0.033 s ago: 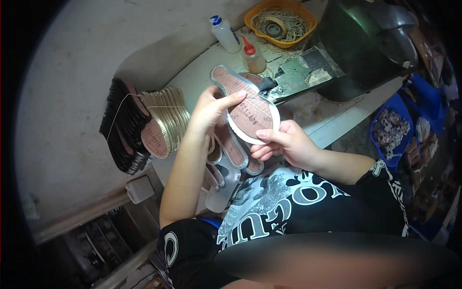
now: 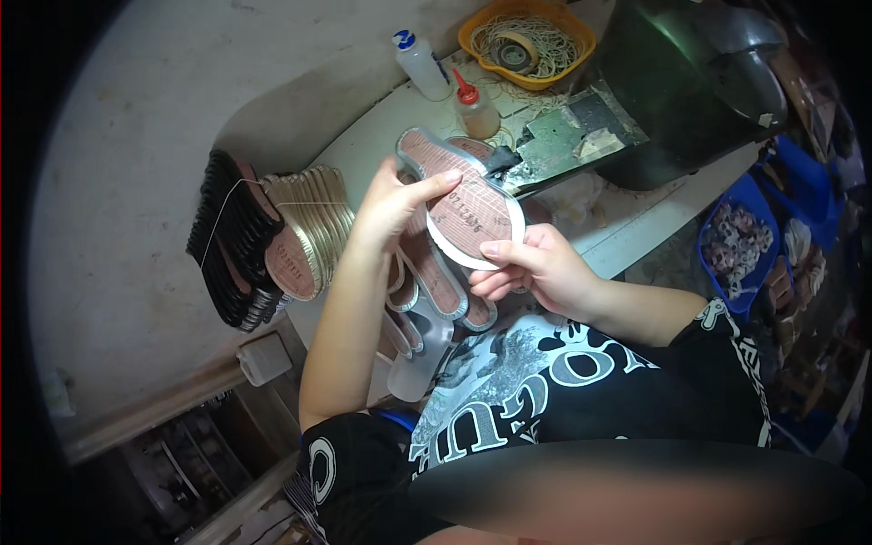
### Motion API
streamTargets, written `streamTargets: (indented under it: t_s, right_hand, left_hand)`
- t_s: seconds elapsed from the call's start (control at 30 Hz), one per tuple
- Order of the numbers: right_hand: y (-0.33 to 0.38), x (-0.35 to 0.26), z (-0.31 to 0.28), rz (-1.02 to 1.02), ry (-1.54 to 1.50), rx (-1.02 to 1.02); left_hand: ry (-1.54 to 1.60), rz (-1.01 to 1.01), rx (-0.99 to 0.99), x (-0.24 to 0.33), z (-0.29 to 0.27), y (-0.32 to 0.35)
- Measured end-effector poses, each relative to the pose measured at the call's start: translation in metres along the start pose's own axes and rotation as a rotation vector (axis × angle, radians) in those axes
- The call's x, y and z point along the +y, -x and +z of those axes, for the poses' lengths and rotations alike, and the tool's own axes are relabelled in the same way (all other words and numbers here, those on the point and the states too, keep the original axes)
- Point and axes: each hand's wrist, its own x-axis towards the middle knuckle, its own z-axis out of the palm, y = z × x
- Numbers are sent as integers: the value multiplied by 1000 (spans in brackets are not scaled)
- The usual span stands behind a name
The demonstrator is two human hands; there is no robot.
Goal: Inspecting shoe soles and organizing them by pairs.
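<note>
Both hands hold one shoe insole (image 2: pixel 465 207) up over the white table (image 2: pixel 363 150); it has a reddish-brown face and a pale grey rim. My left hand (image 2: pixel 392 207) grips its left edge, thumb lying across the face. My right hand (image 2: pixel 538 269) pinches the rounded lower end from the right. Beneath the hands, several similar insoles (image 2: pixel 438 292) lie overlapping on the table's near edge.
Tied bundles of black insoles (image 2: pixel 225 245) and gold-edged insoles (image 2: pixel 320 225) stand at the left. At the back are a white bottle with a blue cap (image 2: pixel 420 62), a red-capped bottle (image 2: pixel 475 109) and a yellow basket (image 2: pixel 581 41) of rubber bands. A dark machine (image 2: pixel 699 82) stands right, a blue bin (image 2: pixel 747 195) below it.
</note>
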Motion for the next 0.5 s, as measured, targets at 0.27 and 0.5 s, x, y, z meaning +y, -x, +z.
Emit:
streamTargets:
  t_s: [0.27,0.5]
  right_hand:
    - [-26,-7,3,-104,-177,15]
    - [-24,-20,7,-124,-134,113]
  left_hand:
    - [-483,339,-665,32,-25,-58]
    - [-530,241,-511,29,-32,-47]
